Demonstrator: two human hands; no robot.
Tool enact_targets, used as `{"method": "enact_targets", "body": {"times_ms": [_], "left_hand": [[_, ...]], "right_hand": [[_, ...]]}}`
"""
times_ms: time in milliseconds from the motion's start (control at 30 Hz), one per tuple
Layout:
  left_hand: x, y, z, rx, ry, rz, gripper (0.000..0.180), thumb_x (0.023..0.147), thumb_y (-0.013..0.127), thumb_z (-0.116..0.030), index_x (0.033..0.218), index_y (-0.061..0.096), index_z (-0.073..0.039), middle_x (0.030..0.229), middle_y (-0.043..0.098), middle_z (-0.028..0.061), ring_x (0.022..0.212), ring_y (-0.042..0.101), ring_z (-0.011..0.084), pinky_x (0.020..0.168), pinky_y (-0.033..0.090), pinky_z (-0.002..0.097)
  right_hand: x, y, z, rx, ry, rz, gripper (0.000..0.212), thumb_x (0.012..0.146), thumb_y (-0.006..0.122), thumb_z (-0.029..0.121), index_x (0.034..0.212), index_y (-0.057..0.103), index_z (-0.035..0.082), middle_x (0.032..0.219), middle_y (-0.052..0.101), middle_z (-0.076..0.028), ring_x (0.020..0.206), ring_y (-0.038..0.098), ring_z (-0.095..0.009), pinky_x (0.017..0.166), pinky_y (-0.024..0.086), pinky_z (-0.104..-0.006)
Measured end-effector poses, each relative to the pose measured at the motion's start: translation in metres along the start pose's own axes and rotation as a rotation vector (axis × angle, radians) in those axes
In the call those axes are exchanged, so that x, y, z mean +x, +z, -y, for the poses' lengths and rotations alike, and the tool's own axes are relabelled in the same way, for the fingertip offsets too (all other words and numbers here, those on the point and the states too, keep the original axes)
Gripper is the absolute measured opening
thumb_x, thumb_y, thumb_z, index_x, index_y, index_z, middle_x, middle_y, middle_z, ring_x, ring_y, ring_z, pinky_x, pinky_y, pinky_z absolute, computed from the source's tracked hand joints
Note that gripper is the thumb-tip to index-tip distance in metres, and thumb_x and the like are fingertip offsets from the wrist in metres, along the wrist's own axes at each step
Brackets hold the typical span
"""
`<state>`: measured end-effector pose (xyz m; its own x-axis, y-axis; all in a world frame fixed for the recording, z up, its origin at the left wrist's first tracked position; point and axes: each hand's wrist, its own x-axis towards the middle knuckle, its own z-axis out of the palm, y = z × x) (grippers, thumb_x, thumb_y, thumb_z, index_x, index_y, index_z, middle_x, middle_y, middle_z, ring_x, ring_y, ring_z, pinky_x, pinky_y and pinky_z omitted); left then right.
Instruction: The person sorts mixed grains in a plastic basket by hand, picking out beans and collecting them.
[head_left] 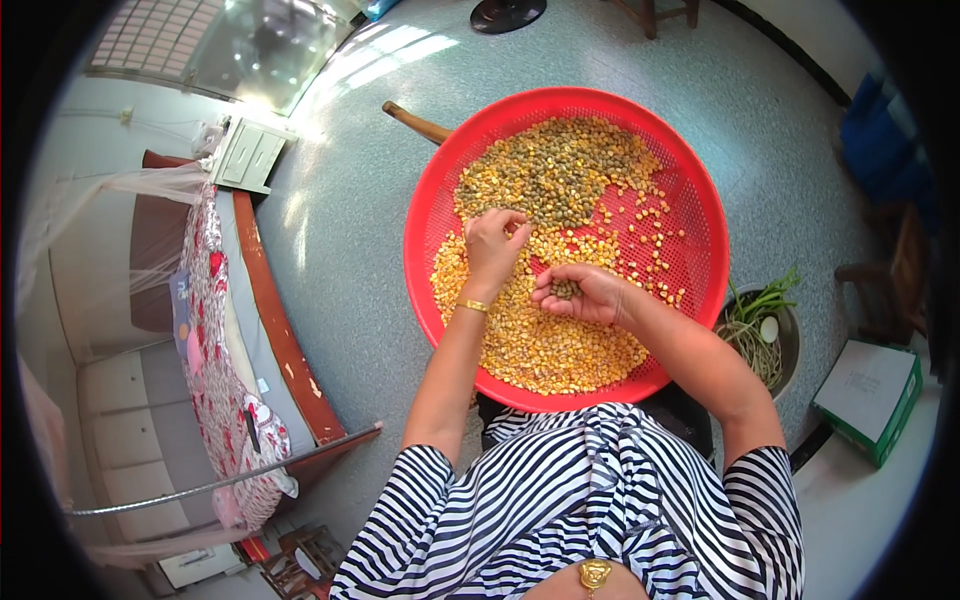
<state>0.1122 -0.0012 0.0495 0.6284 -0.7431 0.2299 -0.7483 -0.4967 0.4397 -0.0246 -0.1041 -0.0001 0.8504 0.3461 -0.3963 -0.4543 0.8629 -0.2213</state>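
While sunlight streaked the speckled blue-grey floor (345, 230), all the action was over the big round red plastic tray (695, 215), its mesh base loaded with two crops! Glossy yellow kernels (560, 355) filled the near half, and up at the far side sat a broad patch of small brown-green beans (555, 180), mixed with yellow where the two met. Over that border hung the left hand (494, 240), a gold bracelet (473, 304) at its wrist, fingers curled in and tips drawn close; whether they pinched anything, I could not tell. And what a catch on the other side! Palm up, the right hand (592, 295) made a cup above the yellow kernels, its grip curled around a little heap of brown-green beans. Beyond the tray's far left edge poked a brown wooden bar (415, 124). Out on the right, near the rim, stood a round basin (791, 345) of green stalks (768, 300), with a green-and-white box (870, 395) beside it.
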Motion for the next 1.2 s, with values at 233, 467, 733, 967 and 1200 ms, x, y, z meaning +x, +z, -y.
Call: {"method": "enact_targets", "body": {"times_ms": [233,467,733,967,1200], "left_hand": [[-0.026,-0.036,-0.029,-0.132,0.024,-0.081,0.009,0.069,0.068,-0.012,0.075,0.064,-0.007,0.065,0.056,0.0022,0.057,0.051,0.0125,0.057,0.041,0.0262],[-0.032,-0.018,-0.018,-0.166,-0.075,0.029,0.009,0.070,0.067,-0.016,0.073,0.064,-0.007,0.065,0.058,0.0029,0.060,0.054,0.0148,0.072,0.038,0.0311],[-0.011,0.012,0.005,0.151,-0.025,0.010,0.010,0.072,0.061,-0.019,0.070,0.064,-0.010,0.067,0.059,0.0024,0.063,0.056,0.0180,0.076,0.034,0.0350],[-0.005,0.022,0.003,0.233,-0.020,0.018,0.009,0.071,0.061,-0.020,0.068,0.063,-0.011,0.065,0.057,0.0022,0.066,0.056,0.0193,0.079,0.032,0.0391],[-0.004,0.020,0.004,0.215,0.015,-0.012,0.009,0.071,0.061,-0.019,0.069,0.062,-0.010,0.064,0.057,0.0019,0.065,0.055,0.0191,0.081,0.031,0.0383]], "right_hand": [[0.002,-0.003,-0.001,0.030,-0.013,0.008,0.028,0.091,0.037,0.021,0.095,0.052,-0.002,0.090,0.059,-0.016,0.076,0.062,-0.020,0.069,0.054,-0.0280],[0.003,-0.006,0.000,0.080,-0.004,0.054,0.028,0.090,0.037,0.021,0.096,0.051,-0.003,0.091,0.059,-0.017,0.077,0.061,-0.022,0.070,0.054,-0.0284],[0.000,-0.001,0.000,0.030,-0.008,0.012,0.024,0.089,0.041,0.018,0.095,0.052,-0.003,0.091,0.059,-0.017,0.077,0.061,-0.020,0.068,0.055,-0.0266],[-0.001,0.000,0.002,-0.005,-0.006,0.013,0.023,0.088,0.042,0.017,0.093,0.053,-0.002,0.091,0.059,-0.017,0.078,0.061,-0.019,0.069,0.054,-0.0261],[0.001,0.002,0.000,-0.020,0.002,0.007,0.023,0.088,0.042,0.017,0.092,0.053,-0.002,0.090,0.060,-0.016,0.079,0.061,-0.020,0.070,0.054,-0.0266]]}}
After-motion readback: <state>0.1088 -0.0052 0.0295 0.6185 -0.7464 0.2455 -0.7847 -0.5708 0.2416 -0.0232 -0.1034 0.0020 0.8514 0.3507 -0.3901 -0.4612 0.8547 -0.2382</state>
